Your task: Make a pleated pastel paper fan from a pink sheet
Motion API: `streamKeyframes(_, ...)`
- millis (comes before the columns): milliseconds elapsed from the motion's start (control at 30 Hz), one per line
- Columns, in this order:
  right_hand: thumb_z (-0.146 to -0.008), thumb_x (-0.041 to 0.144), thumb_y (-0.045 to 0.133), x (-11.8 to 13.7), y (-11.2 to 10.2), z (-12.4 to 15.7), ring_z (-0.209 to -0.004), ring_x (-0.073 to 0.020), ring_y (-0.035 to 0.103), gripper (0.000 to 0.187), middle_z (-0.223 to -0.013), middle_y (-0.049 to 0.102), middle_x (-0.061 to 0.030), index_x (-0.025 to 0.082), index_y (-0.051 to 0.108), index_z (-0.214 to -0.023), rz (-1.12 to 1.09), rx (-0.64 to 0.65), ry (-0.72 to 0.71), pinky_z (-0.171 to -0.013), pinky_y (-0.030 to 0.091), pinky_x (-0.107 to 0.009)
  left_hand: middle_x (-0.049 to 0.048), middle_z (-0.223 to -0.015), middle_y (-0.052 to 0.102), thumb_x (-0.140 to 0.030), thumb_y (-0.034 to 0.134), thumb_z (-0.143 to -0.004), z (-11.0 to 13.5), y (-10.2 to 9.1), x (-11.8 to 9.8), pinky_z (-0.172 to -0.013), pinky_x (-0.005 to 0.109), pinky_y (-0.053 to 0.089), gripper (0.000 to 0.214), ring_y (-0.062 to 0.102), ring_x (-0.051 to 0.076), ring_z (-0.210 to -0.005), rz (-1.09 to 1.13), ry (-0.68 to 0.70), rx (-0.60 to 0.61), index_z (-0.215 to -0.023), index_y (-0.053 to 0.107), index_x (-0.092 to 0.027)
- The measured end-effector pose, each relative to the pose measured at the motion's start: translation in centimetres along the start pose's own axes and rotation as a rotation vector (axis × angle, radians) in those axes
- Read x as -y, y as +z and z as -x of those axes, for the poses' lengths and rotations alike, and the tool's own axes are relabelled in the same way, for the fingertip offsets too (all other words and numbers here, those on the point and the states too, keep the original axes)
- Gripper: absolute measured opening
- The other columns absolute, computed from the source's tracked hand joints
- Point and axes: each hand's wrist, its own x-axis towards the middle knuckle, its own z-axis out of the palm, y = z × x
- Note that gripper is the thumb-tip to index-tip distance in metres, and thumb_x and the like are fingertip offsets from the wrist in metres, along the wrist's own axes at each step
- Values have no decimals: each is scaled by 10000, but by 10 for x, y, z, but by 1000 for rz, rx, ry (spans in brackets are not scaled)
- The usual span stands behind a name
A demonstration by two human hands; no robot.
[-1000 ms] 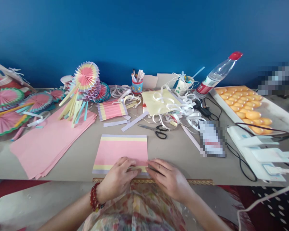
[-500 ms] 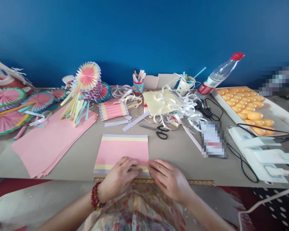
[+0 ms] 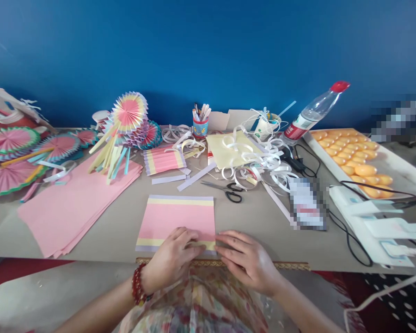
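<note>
A pink paper sheet [image 3: 177,219] with yellow and lilac stripes along its far and near edges lies flat in front of me. My left hand [image 3: 176,252] rests on its near right part, fingers laid over the paper and gently bent. At the sheet's right edge, near the lower corner, is my right hand [image 3: 246,259]; its fingers are stretched out and the tips touch the edge. Neither hand grips anything that I can see. Black-handled scissors [image 3: 233,192] lie beyond the sheet to the right, by loose lilac strips [image 3: 196,176].
Pink sheets [image 3: 76,203] are stacked at left, near folded paper rosettes [image 3: 130,111]. Curled white strips [image 3: 263,159], a pen cup [image 3: 200,126], a tilted bottle [image 3: 310,118] and a smaller pleated striped paper [image 3: 164,159] stand or lie behind. At right are a power strip [image 3: 353,210] and a tray [image 3: 402,162].
My right hand's fingers have spread slightly at the sheet's right edge. The left hand and the sheet stay nearly in place; the view has shifted a little.
</note>
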Motion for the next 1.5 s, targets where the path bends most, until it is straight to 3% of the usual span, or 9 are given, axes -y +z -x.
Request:
streamKeyframes(333,-939,272,517,12,13,9,-1175,-233,544,317,-1251,648,-96,182,630,-1221,268,-23,22,-967,478,-385,109,-1087,559,-62,393,-883,2,3,1,-842,382,476,350,509,220,-976,28,-59,22,-1077,655,-191)
streamKeyframes(533,-908,435,562,9,2,5,-1123,-271,564,453,-1243,643,-112,201,561,-1297,156,73,88,-908,494,-415,116,-1177,556,-63,366,-907,0,-6,-6,-943,382,481,443,512,214,-1120,167,-104,-69,-1299,509,-213)
streamKeyframes(667,-870,419,581,11,12,-7,-1040,-287,590,582,-1182,641,-162,135,452,-1362,112,-77,220,-864,507,-434,174,-1352,472,-346,509,-933,-10,-19,-17,-1059,450,420,605,422,277,-1291,240,-5,-33,-1463,275,-171)
streamKeyframes(733,-873,328,549,12,20,-13,-968,-283,605,421,-1090,663,-149,142,519,-1249,95,-164,233,-830,508,-435,205,-1416,415,-483,507,-920,-16,-21,-21,-1102,478,373,754,354,303,-1355,284,110,-4,-1496,169,-134)
streamKeyframes(900,-905,212,462,7,14,-16,-805,-215,627,247,-866,668,-66,196,550,-1135,-4,-274,340,-748,497,-341,211,-1438,401,-386,448,-963,-27,-10,-20,-1082,479,397,622,351,288,-1370,201,113,-45,-1478,194,-147)
streamKeyframes(1033,-933,302,466,-3,-3,-12,-630,-147,610,266,-702,622,14,202,544,-1167,-148,-232,546,-619,477,-243,144,-1405,488,-342,519,-931,-28,-2,-12,-1125,474,340,567,428,269,-1321,-58,79,147,-1434,326,-167)
streamKeyframes(1133,-924,360,484,-14,-11,-18,-606,-136,606,265,-668,618,24,202,592,-1106,-274,-177,616,-582,468,-215,130,-1489,407,-373,509,-940,-30,-5,4,-1165,467,255,612,364,268,-1377,-207,104,227,-1471,291,-162)
streamKeyframes(1300,-899,405,490,-39,-17,-39,-649,-159,635,260,-702,671,-3,204,656,-907,-391,-159,662,-572,472,-218,125,-1539,324,-517,444,-949,-45,-17,39,-1168,437,210,687,300,271,-1413,-301,133,257,-1504,243,-164)
streamKeyframes(1500,-875,391,508,-65,-26,-42,-656,-169,623,239,-737,703,-3,227,683,-875,-193,-133,632,-588,436,-242,140,-1463,440,-595,437,-918,-61,-21,51,-1130,448,249,687,375,285,-1356,-296,157,216,-1453,359,-170)
